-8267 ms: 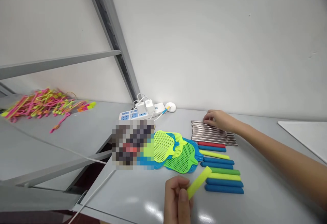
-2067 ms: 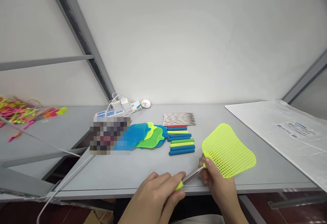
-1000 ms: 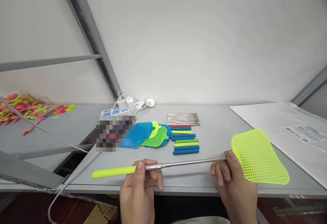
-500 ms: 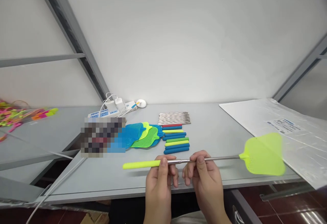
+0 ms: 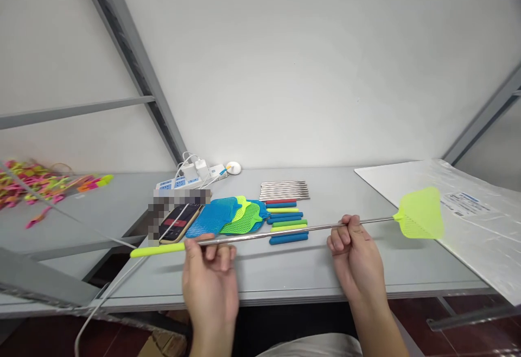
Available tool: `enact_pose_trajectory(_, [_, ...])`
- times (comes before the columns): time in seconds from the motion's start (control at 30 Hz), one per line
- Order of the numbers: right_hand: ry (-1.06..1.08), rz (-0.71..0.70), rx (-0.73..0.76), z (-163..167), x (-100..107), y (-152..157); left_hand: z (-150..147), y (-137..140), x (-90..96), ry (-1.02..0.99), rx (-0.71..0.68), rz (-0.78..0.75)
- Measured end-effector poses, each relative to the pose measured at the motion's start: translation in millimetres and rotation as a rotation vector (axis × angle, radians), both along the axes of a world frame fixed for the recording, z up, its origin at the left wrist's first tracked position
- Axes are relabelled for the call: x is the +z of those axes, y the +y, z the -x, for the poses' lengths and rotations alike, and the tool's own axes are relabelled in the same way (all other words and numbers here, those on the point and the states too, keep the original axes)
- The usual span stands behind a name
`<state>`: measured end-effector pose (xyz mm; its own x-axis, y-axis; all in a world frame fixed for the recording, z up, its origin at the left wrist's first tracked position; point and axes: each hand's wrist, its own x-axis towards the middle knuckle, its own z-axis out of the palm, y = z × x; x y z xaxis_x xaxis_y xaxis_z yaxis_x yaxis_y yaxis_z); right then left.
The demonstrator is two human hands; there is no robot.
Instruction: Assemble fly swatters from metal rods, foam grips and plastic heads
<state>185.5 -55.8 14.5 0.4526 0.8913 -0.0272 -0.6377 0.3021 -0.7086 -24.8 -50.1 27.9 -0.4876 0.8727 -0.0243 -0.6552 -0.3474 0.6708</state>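
Note:
I hold an assembled fly swatter level above the grey table (image 5: 285, 270). Its telescopic metal rod (image 5: 280, 232) is drawn out long. My left hand (image 5: 209, 275) grips the rod beside the yellow-green handle (image 5: 157, 249). My right hand (image 5: 356, 254) grips the rod farther right, short of the yellow-green mesh head (image 5: 421, 213), which hangs over the white sheet. Behind the rod lie a stack of blue and green mesh heads (image 5: 228, 217), a row of coloured handles (image 5: 287, 221) and a bundle of metal rods (image 5: 284, 190).
A phone (image 5: 179, 222) lies left of the mesh heads, with a power strip (image 5: 191, 178) and chargers behind it. A white wrapped sheet (image 5: 456, 210) covers the table's right end. Bright plastic pieces (image 5: 36, 183) pile on the left shelf. Grey frame bars stand behind.
My hands have moved apart along the rod and the swatter is stretched longer. The mesh head has risen and shifted toward the white sheet.

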Motion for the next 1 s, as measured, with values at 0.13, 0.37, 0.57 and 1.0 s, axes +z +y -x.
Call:
enact_pose_trajectory(0.13, [0.007,-0.065,0.017,29.0,13.8,5.0,-46.3,5.9,3.4,-0.081,-0.168,-0.054])
enact_pose_trajectory(0.37, [-0.167,-0.232,0.001,56.5,51.1,23.9,-63.4,33.8,48.9,-0.128,-0.085,-0.207])
enact_pose_trajectory(0.57, [0.034,-0.243,-0.104,16.8,71.4,38.9,-9.7,47.2,72.0,-0.201,0.182,-0.282])
enact_pose_trajectory(1.0, [0.106,-0.267,-0.113,76.9,71.1,19.9,-59.2,27.6,55.3,-0.215,0.078,-0.265])
